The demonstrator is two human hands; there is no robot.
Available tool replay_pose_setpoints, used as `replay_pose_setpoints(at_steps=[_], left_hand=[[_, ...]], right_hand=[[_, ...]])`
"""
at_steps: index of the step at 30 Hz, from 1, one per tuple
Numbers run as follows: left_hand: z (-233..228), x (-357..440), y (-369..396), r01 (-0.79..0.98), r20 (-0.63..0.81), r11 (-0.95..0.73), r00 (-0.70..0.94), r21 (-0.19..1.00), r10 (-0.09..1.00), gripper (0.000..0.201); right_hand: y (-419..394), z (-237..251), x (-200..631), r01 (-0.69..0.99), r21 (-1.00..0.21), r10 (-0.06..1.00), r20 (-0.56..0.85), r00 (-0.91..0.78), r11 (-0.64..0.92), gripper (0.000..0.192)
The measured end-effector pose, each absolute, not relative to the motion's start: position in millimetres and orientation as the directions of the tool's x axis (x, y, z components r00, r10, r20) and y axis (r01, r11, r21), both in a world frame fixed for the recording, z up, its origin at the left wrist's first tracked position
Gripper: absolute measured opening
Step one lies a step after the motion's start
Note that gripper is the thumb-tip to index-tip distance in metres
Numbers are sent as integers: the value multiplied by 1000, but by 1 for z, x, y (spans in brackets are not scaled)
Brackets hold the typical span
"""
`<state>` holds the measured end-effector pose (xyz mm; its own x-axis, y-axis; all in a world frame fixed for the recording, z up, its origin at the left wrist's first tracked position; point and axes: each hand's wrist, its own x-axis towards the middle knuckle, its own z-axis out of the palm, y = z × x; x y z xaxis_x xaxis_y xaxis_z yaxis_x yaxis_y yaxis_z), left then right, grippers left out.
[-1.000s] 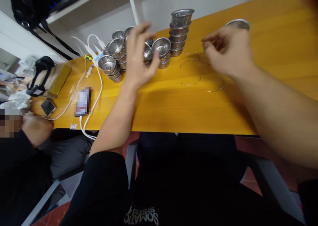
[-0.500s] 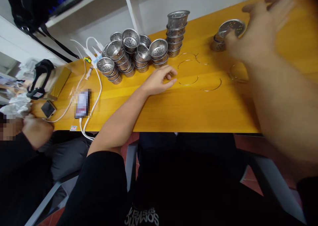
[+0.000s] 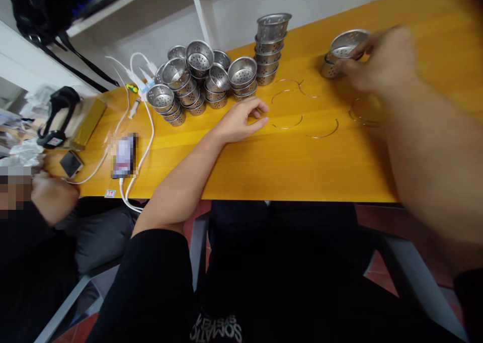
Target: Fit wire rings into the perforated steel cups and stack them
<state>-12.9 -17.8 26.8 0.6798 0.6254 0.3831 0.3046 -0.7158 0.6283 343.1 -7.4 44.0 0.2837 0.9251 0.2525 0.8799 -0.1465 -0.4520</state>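
Co-worker's hand point(image 3: 53, 199) sits far left of the table point(image 3: 264, 167), off its edge, apart from yours. Next right: a box point(image 3: 85, 124) with a black strap, a phone point(image 3: 124, 154), white cables point(image 3: 145, 126) running past it. Strainer stacks point(image 3: 196, 76) cluster toward the far edge, nested so they take less room; one tall stack point(image 3: 269, 46) stands just right of the cluster. Your left hand point(image 3: 239, 121) rests on the table in front of the stacks, palm down, fingers loosely spread, nothing pinched; its fingertips lie just beside a wire ring point(image 3: 287, 121). More wire rings point(image 3: 287, 86) lie flat and scattered right of that hand, each apart from the others, probably so one can be picked at a time. One ring point(image 3: 322, 131) looks open, a half loop. Right of the tall stack, your right hand point(image 3: 381, 59) pinches the rim of a strainer point(image 3: 345, 41), thumb and fingers pressed on its edge; it tilts on a second strainer point(image 3: 329, 67) below. Hand is blurred, so exact finger contact is hard to tell. Another ring point(image 3: 362, 112) lies under your right wrist.
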Motion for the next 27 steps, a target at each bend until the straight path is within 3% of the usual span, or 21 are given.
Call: replay_pose_setpoints(at_steps=[2, 6, 9, 13, 18, 22, 25, 27], left_hand=[[27, -12, -18, 304, 380, -715, 682, 630, 625, 18], [29, -12, -19, 300, 379, -719, 688, 627, 619, 19], [26, -14, -15, 298, 389, -722, 683, 625, 619, 27], [17, -14, -8, 302, 416, -713, 643, 633, 642, 57], [15, -9, -10, 290, 444, -731, 638, 618, 629, 85], [16, -7, -10, 299, 490, -797, 659, 525, 570, 92], [9, -8, -2, 288, 471, -790, 674, 541, 569, 95], [4, -8, 4, 270, 460, -780, 681, 565, 569, 97]], right_hand=[[-12, 50, 338, 821, -532, 901, 226, 371, -205, 38], [-18, 58, 328, 793, -564, 888, 212, 408, -230, 37], [-22, 62, 324, 812, -573, 863, 350, 364, -110, 40], [-36, 72, 312, 793, -563, 848, 516, 117, 234, 47], [-64, 81, 266, 598, -545, 805, 462, -371, 588, 60], [-72, 75, 247, 578, -593, 822, 310, -478, 560, 50], [-61, 68, 261, 581, -629, 846, 269, -460, 517, 70], [-49, 63, 277, 734, -543, 912, 205, -355, 408, 66]])
